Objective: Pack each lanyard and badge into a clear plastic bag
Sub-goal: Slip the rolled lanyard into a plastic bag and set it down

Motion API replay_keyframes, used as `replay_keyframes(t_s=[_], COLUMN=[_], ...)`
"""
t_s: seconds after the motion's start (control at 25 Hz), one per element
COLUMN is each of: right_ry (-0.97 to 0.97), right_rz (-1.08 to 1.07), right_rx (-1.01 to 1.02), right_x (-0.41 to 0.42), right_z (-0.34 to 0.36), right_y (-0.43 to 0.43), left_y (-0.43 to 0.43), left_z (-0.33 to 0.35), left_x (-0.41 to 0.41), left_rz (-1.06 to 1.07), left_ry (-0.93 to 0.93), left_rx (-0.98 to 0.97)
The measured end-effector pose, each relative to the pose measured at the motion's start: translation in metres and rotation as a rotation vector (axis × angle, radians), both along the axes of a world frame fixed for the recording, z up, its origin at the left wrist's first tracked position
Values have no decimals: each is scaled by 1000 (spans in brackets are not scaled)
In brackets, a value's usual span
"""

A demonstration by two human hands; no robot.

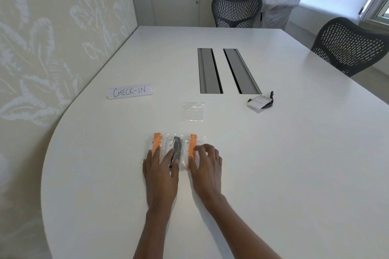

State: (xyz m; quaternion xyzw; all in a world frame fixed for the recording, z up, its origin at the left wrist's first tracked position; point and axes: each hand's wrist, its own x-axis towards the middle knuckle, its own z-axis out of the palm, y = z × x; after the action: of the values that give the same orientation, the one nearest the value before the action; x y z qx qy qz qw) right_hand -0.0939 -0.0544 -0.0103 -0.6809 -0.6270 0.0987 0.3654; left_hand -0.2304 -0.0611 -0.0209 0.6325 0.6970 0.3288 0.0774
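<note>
Three filled clear bags lie side by side on the white table (273,164): one with an orange lanyard (156,143) at the left, one with a dark lanyard (176,145) in the middle, one with an orange lanyard (192,144) at the right. My left hand (161,171) rests flat on the left and middle bags, fingers straight. My right hand (207,164) touches the right bag with loosely bent fingers. An empty clear bag (193,111) lies further back. A dark lanyard with a white badge (261,101) lies loose at the right.
A folded paper sign reading CHECK-IN (129,91) stands at the left. Two grey cable slots (228,70) are set into the table's middle. Two dark mesh chairs (236,11) stand at the far edge and the right side. A patterned wall runs along the left.
</note>
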Motion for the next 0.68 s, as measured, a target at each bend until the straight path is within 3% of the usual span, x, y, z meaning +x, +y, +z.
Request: replay_keyframes(t_s=[0.24, 0.52, 0.68], right_ry=[-274, -281, -228], right_rz=[143, 193, 226], right_rx=[102, 30, 102], right_x=[-4, -2, 6], right_z=[-12, -1, 5], right_y=[0, -13, -25], left_y=[7, -5, -20], left_z=[7, 20, 22], left_x=[1, 5, 21], left_rz=[40, 42, 84], left_ry=[10, 51, 15], left_rx=[-85, -98, 49])
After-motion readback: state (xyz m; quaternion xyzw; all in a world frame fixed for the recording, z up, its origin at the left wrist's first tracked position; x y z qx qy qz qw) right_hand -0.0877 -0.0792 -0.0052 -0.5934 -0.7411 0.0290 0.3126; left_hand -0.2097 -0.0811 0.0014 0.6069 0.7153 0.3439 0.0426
